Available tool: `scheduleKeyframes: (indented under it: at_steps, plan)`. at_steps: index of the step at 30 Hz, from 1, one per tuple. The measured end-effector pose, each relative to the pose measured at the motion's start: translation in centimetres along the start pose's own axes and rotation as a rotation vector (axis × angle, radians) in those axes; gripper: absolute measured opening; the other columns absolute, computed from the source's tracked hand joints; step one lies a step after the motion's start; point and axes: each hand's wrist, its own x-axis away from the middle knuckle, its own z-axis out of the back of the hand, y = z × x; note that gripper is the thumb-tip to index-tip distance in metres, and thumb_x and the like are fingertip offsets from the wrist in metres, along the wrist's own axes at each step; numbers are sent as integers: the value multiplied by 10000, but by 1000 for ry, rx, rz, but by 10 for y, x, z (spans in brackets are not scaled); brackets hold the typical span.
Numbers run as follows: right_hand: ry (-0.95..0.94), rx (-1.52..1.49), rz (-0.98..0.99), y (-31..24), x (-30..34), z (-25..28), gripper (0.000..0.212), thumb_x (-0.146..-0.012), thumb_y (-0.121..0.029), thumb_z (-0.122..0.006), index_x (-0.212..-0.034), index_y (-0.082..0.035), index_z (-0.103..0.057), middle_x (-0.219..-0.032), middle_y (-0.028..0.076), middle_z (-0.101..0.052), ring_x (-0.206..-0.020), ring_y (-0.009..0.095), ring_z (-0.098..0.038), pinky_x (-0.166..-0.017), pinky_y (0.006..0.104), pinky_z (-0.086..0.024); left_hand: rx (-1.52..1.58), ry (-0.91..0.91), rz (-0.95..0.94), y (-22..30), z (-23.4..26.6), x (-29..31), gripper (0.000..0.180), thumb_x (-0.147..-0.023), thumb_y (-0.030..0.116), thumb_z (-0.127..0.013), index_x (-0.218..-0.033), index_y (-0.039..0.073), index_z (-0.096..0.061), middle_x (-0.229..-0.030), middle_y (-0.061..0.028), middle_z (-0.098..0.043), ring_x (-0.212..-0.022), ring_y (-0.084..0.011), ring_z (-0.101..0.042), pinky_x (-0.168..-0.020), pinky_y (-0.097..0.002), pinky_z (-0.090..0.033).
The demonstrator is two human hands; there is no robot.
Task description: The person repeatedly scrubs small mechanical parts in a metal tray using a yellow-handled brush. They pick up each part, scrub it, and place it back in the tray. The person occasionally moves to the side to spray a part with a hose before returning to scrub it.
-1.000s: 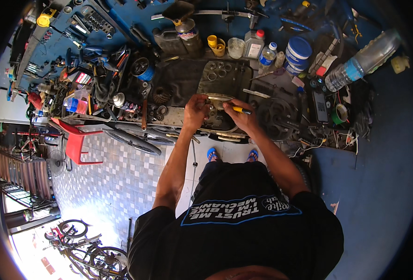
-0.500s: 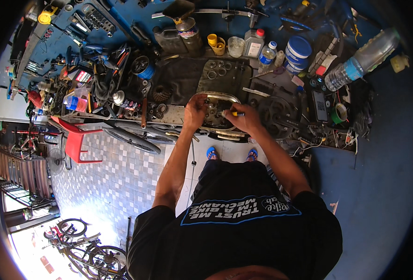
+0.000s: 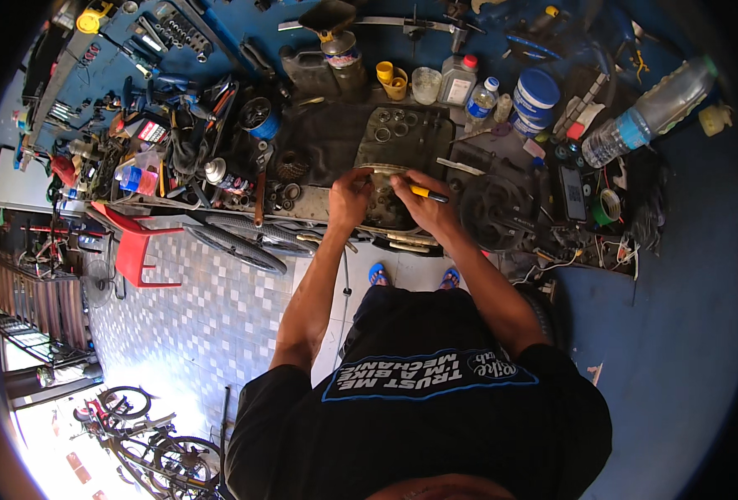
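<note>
A metal tray [image 3: 396, 227] with dark contents and small parts sits at the bench's near edge, between my hands. My right hand [image 3: 423, 200] is closed around a tool with a yellow-and-black handle [image 3: 429, 194]; its working end is hidden by my fingers over the tray. My left hand [image 3: 351, 197] is curled at the tray's left side, with its fingertips by the far rim. What those fingers hold, if anything, is too small to make out. Beyond the tray, several metal rings [image 3: 391, 127] lie on a dark plate.
A sprocket cluster [image 3: 291, 168] and loose rings stand left of the tray, beside a long rusty-handled tool [image 3: 261, 187]. To the right lie a crankset [image 3: 498, 208] and a phone [image 3: 572, 193]. Bottles and a blue tub [image 3: 536, 98] line the back. A red chair [image 3: 136, 250] stands at left.
My right hand has moved slightly up and left over the tray, tilting the yellow-and-black handle so its end points more to the right. My left hand stays nearly in place.
</note>
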Motion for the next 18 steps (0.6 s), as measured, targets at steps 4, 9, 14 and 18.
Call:
scheduleKeyframes:
  at_steps: [4, 9, 14, 18]
  plan:
    - [78, -9, 153, 18, -6, -5, 321, -999, -351, -716, -1026, -32, -719, -873, 151, -706, -799, 287, -708, -714, 364, -536, -14, -56, 153, 26, -2, -2, 327, -836, 82, -775, -1156, 25, -747, -1019, -155, -780, -886, -211, -750, -801, -347, -564]
    - [115, 53, 241, -2, -2, -1, 282, -985, -308, -741, -996, -27, -725, -835, 150, -694, -765, 271, -700, -689, 348, -523, -39, -36, 162, 1, -3, 9, 301, -830, 70, -763, -1128, 29, -746, -983, -152, -773, -906, -221, -750, -809, -360, -560]
    - [75, 62, 106, 33, 0, -2, 257, -989, -297, -736, -1008, -40, -735, -866, 137, -724, -781, 250, -718, -695, 331, -529, 2, 3, 83, 7, -4, 3, 322, -830, 75, -767, -1148, 36, -739, -959, -133, -757, -864, -219, -719, -814, -348, -551]
    - [59, 34, -12, 64, 0, -3, 215, -997, -285, -726, -1073, -85, -750, -829, 66, -732, -758, 183, -705, -685, 306, -540, 25, 3, 4, 4, 0, 3, 305, -851, 82, -752, -1152, 35, -742, -946, -128, -747, -820, -219, -696, -822, -344, -545]
